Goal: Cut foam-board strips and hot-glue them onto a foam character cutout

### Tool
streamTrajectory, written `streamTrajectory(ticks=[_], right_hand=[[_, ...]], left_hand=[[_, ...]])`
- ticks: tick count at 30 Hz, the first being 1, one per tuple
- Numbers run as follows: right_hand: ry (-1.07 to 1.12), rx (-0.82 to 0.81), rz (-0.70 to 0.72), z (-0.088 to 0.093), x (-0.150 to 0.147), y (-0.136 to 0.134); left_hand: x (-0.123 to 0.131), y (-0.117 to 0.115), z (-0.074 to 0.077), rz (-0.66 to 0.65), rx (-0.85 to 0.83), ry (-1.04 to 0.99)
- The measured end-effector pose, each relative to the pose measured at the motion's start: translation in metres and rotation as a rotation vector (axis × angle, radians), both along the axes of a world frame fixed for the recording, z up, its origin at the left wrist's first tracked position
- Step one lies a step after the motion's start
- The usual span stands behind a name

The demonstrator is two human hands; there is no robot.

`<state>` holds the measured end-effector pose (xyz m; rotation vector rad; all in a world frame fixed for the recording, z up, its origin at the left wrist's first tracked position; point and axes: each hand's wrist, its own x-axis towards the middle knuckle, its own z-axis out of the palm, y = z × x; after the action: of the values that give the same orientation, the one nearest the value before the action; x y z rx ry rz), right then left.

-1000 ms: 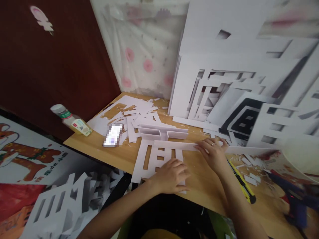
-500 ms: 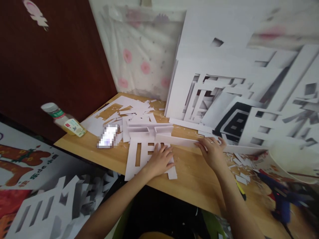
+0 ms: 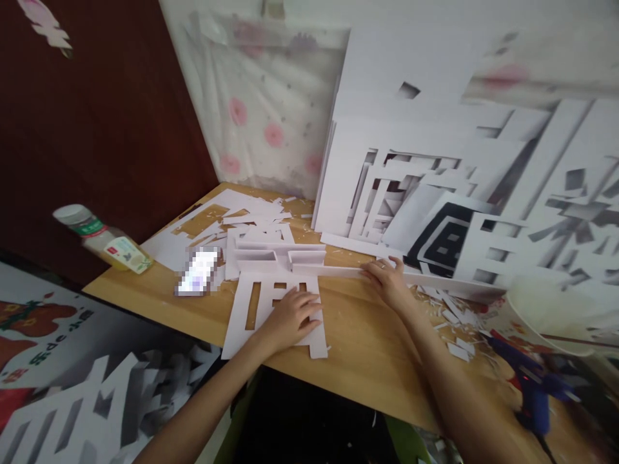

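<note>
A white cut-out board piece (image 3: 242, 316) with rectangular openings lies on the wooden table. My left hand (image 3: 291, 316) rests on its right part, fingers spread. Upright white strips (image 3: 256, 256) stand along the far edge of this piece. From them a long white strip (image 3: 338, 271) runs on edge to the right. The fingers of my right hand (image 3: 387, 277) are pinched on that strip near its middle; a ring shows on one finger.
A phone (image 3: 198, 270) and a bottle (image 3: 104, 238) are at the left. White scraps (image 3: 251, 216) lie behind. Cut boards (image 3: 387, 122) lean on the wall. At the right are a bucket (image 3: 520, 322), more scraps and a blue glue gun (image 3: 532, 386).
The whole view has shifted slightly. My right hand has moved left along the long strip, nearer to the cut-out piece. My left hand stays on the piece.
</note>
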<state>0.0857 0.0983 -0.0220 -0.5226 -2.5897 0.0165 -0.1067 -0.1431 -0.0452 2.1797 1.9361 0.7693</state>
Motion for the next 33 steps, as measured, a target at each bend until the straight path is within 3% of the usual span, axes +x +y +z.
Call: streamTrajectory(ticks=[8,16,20,26,29,33], right_hand=[[-0.019,0.005,0.019,0.005,-0.003,0.004],[-0.017,0.011,-0.035,0.004,0.006,-0.010],[-0.010,-0.024,-0.066,0.005,0.006,-0.017],[-0.006,-0.052,-0.078,0.004,0.007,-0.019],[0.012,-0.037,-0.099,0.001,0.008,-0.022],[0.053,-0.041,-0.115,-0.004,0.008,-0.026]], left_hand=[[0.013,-0.009,0.008,-0.134,-0.155,-0.012],[0.016,-0.027,0.001,-0.157,-0.090,-0.152],[0.007,-0.015,0.011,-0.025,0.106,-0.233],[-0.036,0.026,0.037,0.397,0.499,-0.047],[-0.047,0.037,0.032,0.453,0.535,0.098],[-0.045,0.036,0.017,0.449,0.422,0.214]])
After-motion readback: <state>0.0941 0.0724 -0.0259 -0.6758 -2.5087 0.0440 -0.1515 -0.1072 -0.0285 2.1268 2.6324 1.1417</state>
